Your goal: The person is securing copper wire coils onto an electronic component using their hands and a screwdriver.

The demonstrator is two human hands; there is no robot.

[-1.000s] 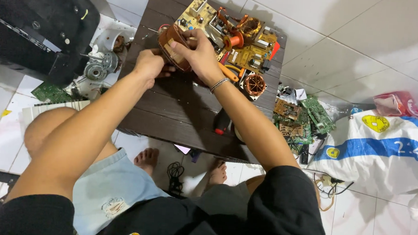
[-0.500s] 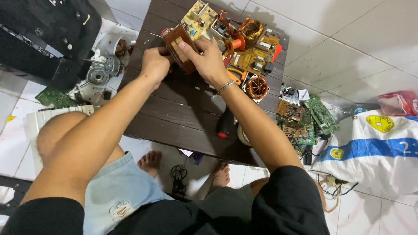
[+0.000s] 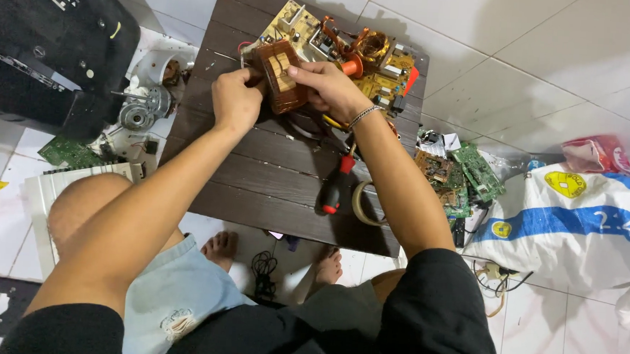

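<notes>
Underneath everything, a dark slatted wooden tabletop [image 3: 257, 181] stands on pale floor tiles, carrying the work close to the seated person's knees. Left of it lies a big black plastic casing [image 3: 42, 33], and to the right a white and blue woven sack [image 3: 578, 219], with green boards [image 3: 466, 174] piled between sack and tabletop. At the far edge sits a yellowish circuit board [image 3: 364, 61] crowded with copper coils. Both hands meet just in front of it on a brown, blocky transformer [image 3: 281, 75]: the left hand [image 3: 236, 101] is closed around its near side, seemingly to steady it, while the right hand [image 3: 330, 91] pinches its top with curled fingers. A screwdriver [image 3: 336, 185] with a red and black handle lies near the right forearm, beside a tape roll [image 3: 364, 201].
</notes>
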